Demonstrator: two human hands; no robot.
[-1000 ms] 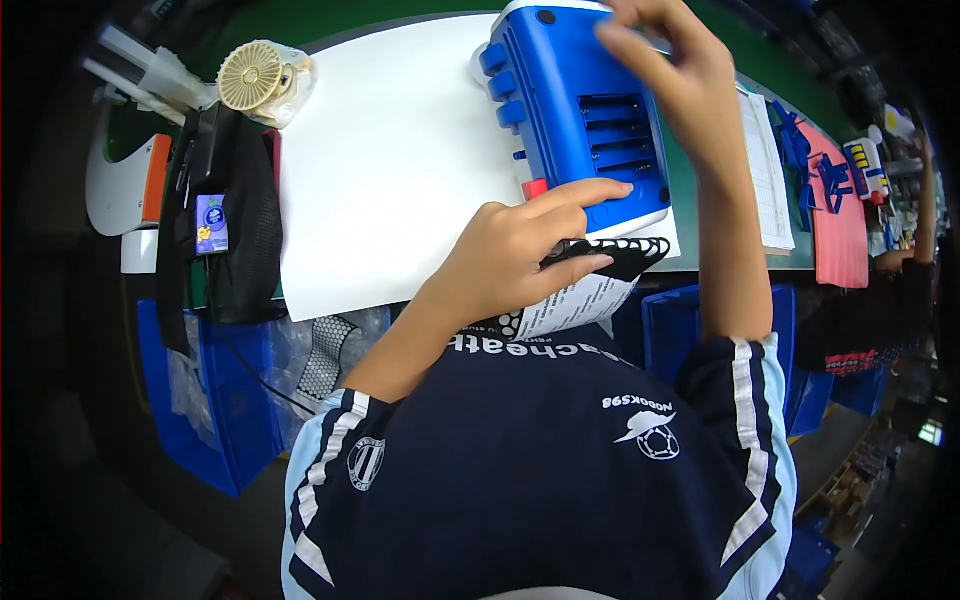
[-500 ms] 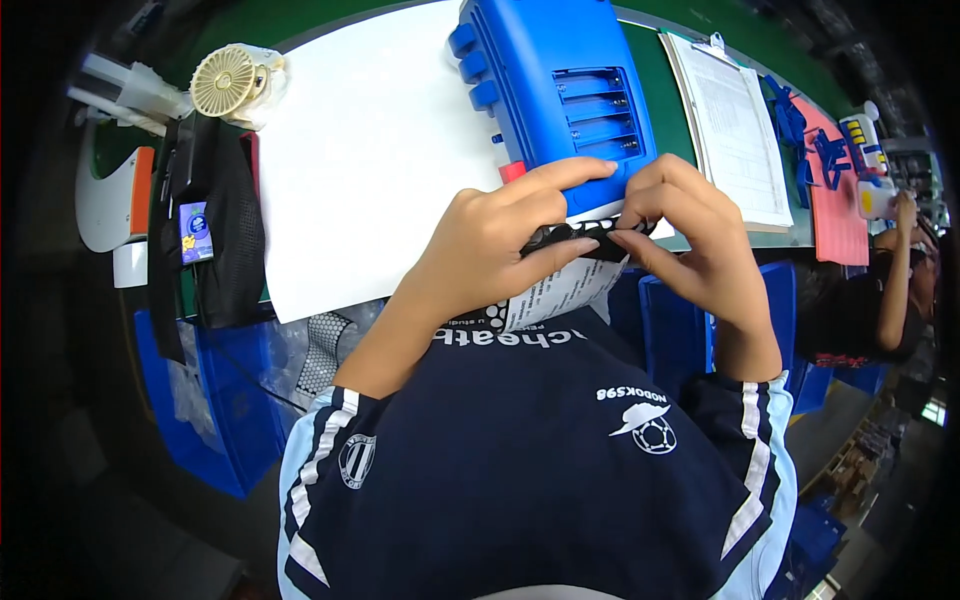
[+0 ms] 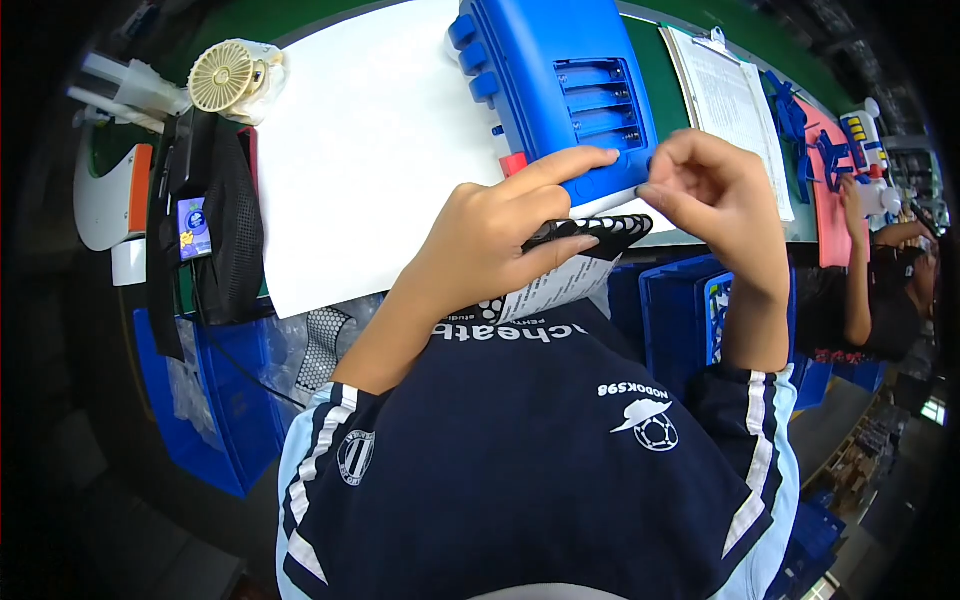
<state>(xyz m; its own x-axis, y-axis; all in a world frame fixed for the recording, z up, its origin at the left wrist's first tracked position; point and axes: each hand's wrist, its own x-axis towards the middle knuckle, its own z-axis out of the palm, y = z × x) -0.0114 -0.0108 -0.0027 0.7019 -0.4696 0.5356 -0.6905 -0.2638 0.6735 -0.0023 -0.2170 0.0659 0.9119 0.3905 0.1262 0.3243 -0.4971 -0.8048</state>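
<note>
A blue plastic device (image 3: 530, 90) lies with its open battery compartment (image 3: 600, 100) facing up; several slots show inside. My left hand (image 3: 495, 230) is closed on a printed sheet (image 3: 565, 290), white with text and with a black-and-white patterned edge. The thumb lies along that edge, while the index finger reaches over onto the blue device. My right hand (image 3: 720, 195) is pinched at the device's near right corner, apart from the sheet. Whether anything small sits between its fingertips cannot be made out. A red piece (image 3: 513, 165) shows at the device's left side.
A white sheet (image 3: 360, 150) covers the table's left. Beyond it stand a cream fan (image 3: 222, 76) and a black mesh bag (image 3: 232, 220). A clipboard with papers (image 3: 725, 120) lies right. Blue bins (image 3: 215, 400) hang below the near edge. A co-worker's arm (image 3: 857, 260) is at far right.
My right hand has left the sheet's edge and moved up and right to the device's corner. My left hand keeps its hold. The co-worker's hand has moved left.
</note>
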